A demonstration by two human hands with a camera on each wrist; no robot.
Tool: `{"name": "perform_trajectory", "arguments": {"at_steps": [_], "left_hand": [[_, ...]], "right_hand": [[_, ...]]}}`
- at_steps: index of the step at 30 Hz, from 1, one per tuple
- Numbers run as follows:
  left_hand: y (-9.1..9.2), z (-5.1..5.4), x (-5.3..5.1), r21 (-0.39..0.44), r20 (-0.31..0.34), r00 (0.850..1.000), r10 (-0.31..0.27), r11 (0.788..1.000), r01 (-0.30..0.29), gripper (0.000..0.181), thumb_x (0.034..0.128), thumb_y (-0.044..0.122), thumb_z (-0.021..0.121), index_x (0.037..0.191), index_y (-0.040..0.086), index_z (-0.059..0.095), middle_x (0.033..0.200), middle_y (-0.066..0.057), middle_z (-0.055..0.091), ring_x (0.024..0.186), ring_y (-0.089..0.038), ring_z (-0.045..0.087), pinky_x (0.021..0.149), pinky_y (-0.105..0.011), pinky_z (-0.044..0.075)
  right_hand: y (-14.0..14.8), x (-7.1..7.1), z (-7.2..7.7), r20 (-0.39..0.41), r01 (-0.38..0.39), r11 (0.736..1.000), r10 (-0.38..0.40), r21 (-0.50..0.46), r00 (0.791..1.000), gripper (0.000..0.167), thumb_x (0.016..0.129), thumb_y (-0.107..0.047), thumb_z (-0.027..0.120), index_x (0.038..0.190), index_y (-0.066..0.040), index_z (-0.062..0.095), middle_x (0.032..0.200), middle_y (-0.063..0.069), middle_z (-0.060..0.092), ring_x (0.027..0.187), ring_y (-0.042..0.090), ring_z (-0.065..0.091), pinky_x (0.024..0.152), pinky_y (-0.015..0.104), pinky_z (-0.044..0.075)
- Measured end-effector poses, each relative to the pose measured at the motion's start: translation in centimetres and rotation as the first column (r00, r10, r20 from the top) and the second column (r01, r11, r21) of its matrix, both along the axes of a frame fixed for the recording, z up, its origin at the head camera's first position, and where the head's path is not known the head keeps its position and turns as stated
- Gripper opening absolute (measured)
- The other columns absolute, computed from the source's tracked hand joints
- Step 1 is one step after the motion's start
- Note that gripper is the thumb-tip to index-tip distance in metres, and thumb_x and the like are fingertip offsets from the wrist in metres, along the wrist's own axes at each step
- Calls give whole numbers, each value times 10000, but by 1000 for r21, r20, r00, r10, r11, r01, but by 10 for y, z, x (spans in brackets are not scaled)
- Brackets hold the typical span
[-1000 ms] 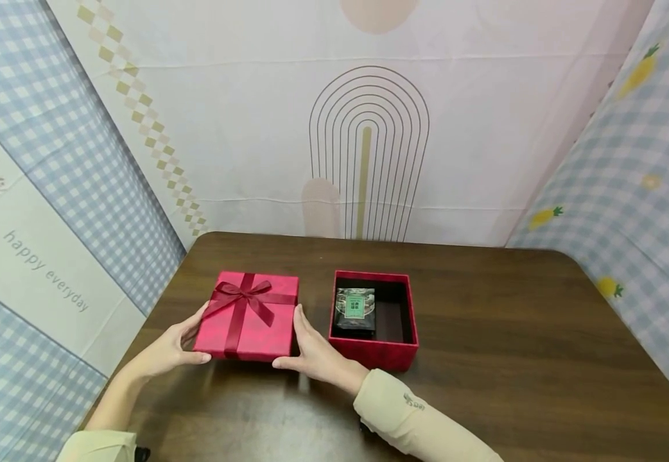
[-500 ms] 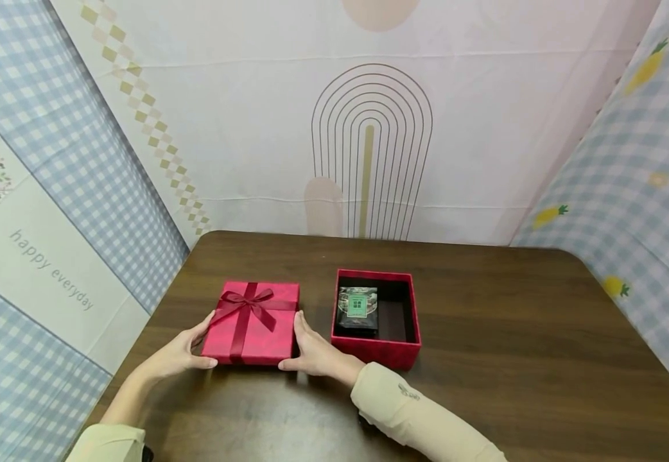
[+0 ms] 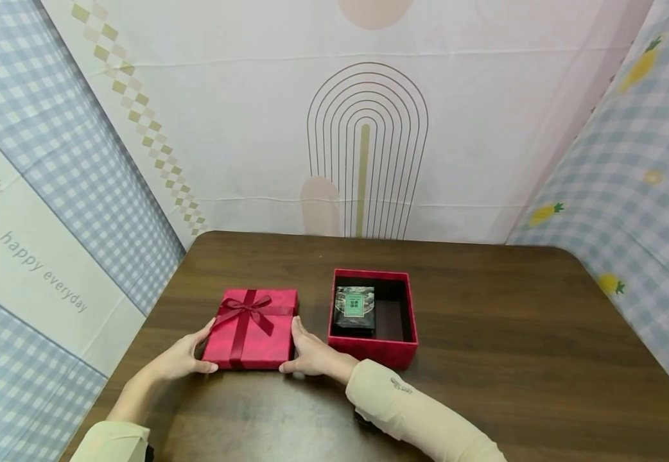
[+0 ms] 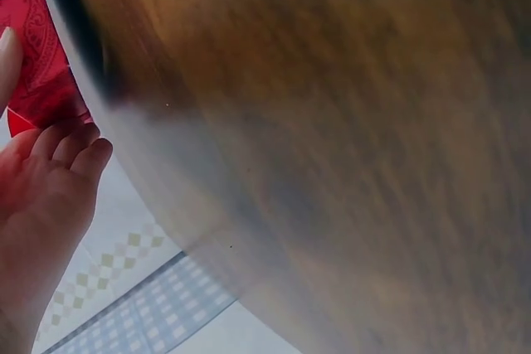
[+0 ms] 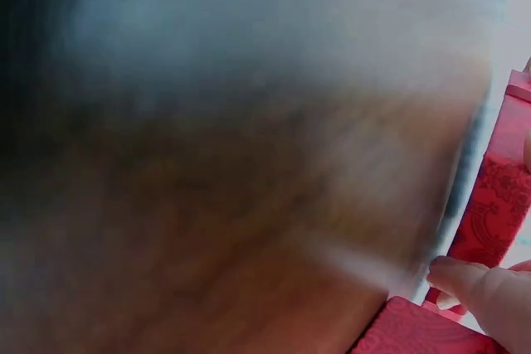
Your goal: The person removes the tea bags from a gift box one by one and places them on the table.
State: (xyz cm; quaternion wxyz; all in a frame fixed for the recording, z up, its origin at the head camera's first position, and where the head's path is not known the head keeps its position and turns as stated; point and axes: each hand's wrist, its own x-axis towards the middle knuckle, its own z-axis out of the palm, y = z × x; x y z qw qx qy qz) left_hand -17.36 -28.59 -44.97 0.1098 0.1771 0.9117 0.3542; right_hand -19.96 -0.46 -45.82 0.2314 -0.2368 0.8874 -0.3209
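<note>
A red gift box lid (image 3: 271, 343) with a dark red ribbon bow (image 3: 246, 310) lies flat, bow upward, at the left of the table. My left hand (image 3: 180, 358) grips its left edge, thumb at the front corner. At the opposite edge, my right hand (image 3: 314, 357) holds the lid with the thumb at the near right corner. Just right of that hand stands the red box base (image 3: 373, 351), uncovered. Inside its left half sits a black packet with a green label (image 3: 354, 309). Both wrist views show only part of each hand against the red lid (image 5: 498, 205).
Brown wooden table (image 3: 485, 333) extends to the right of the box base. A patterned cloth (image 3: 253, 128) hangs behind the table, with checked cloths (image 3: 646, 212) at the sides. The right forearm (image 3: 415, 404) passes close in front of the box base.
Both hands have brought the lid down and slightly nearer the front of the table, keeping their grip at its sides. The box base and packet have stayed put.
</note>
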Motion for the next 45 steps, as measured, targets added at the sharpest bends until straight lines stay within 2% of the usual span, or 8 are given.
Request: {"name": "perform_trajectory", "arguments": {"at_steps": [5,15,26,31,36,39,42,45], "left_hand": [[0,-2,0,-16,6,1000,5,1000,-5,950,694,172,774,1349,-196,193,1346,-389,285,1245,-497,266,964,-606,244],[1,-2,1,-42,-11,999,33,999,-33,967,667,165,788,1348,-193,203,1319,-396,316,1216,-513,308,968,-598,265],[0,-6,-1,-70,32,999,28,997,-26,981,685,184,778,1351,-200,169,1335,-403,281,1223,-525,290,975,-605,257],[1,3,-2,-71,52,998,40,997,-36,970,726,230,751,1345,-213,152,1345,-412,251,1229,-532,271,974,-603,263],[6,19,-6,-55,-1,998,66,996,-66,950,760,254,722,1355,-203,139,1382,-395,194,1251,-516,248,980,-590,272],[12,26,-8,-41,-33,997,75,996,-77,931,786,257,700,1379,-169,122,1400,-376,181,1263,-508,233,981,-597,265],[18,31,-9,-3,-35,997,76,997,-76,915,814,255,676,1405,-125,91,1430,-341,158,1287,-490,206,991,-589,256],[25,34,-10,53,-28,998,59,997,-57,899,828,229,665,1420,-95,71,1447,-325,133,1274,-488,246,979,-564,293]], "right_hand": [[-4,-1,-2,7,-1,1000,1,17,1000,979,800,-286,705,1441,45,43,1514,177,44,1374,246,152,1096,335,197],[-10,-1,1,-20,12,997,-11,74,1000,953,795,-253,712,1437,57,80,1510,182,87,1368,237,180,1091,318,209],[-11,1,5,-42,15,996,-11,92,999,938,801,-268,706,1436,58,97,1506,192,107,1356,255,217,1080,326,239],[-5,5,4,-54,-14,999,16,34,998,885,857,-330,630,1433,66,88,1506,202,71,1369,253,173,1086,320,223],[1,10,7,-127,-59,997,52,-58,991,817,906,-331,557,1434,63,74,1510,202,30,1384,258,101,1097,360,194],[5,11,14,-164,-93,990,75,-107,984,796,920,-342,526,1442,37,62,1519,174,13,1392,237,60,1103,370,175],[8,14,23,-180,-116,982,88,-150,980,791,923,-362,511,1453,-2,48,1529,136,-3,1395,202,38,1104,366,171],[10,16,34,-188,-122,975,87,-188,978,793,920,-379,508,1462,-44,36,1535,85,-16,1395,170,33,1103,359,177]]}}
